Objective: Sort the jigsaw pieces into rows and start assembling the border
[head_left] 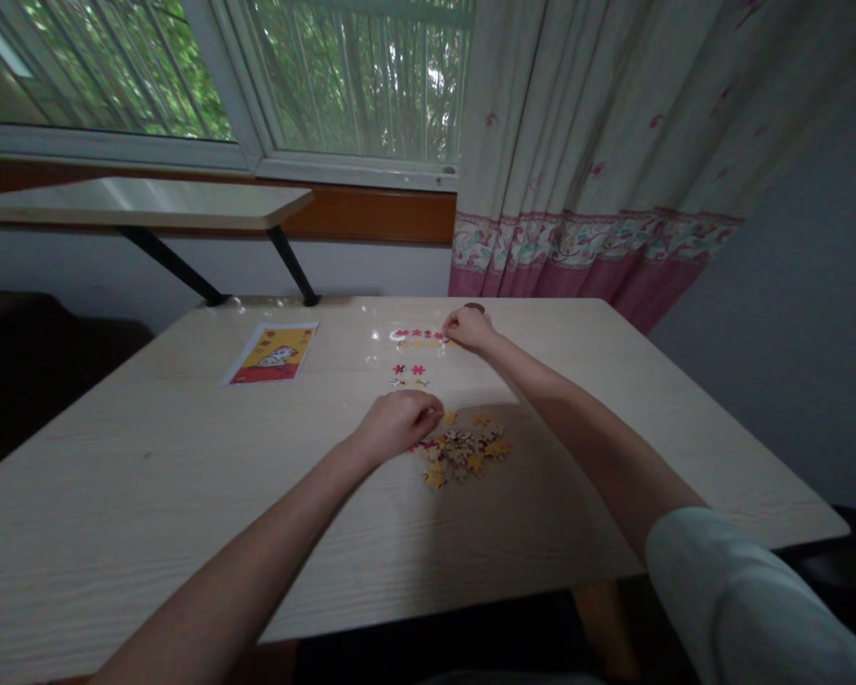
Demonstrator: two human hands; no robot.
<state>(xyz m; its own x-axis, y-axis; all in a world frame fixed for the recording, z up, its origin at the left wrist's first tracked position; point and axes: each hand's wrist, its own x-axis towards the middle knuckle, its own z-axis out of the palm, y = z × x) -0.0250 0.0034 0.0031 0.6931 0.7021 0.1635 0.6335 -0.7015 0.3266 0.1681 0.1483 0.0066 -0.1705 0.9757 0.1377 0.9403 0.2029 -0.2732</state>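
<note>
My right hand (469, 328) reaches to the far part of the table, its fingers pinched at the right end of two short rows of jigsaw puzzle pieces. The back row has pink pieces (415, 334), the one in front of it yellow pieces (418, 344). A yellowish puzzle piece shows at those fingertips. My left hand (399, 421) is closed, thumb against fingers, over the left edge of a loose pile of puzzle pieces (463, 449); what it holds, if anything, is hidden. Between the rows and my left hand lie two pink pieces (418, 370) and several white ones (419, 382).
A picture card (275, 354) with a white animal on yellow and red lies left on the pale wooden table (185, 476). A raised shelf (185, 202) on black legs stands at the back left. Behind my right hand sits a dark round object (475, 307). A curtain (577, 190) hangs behind.
</note>
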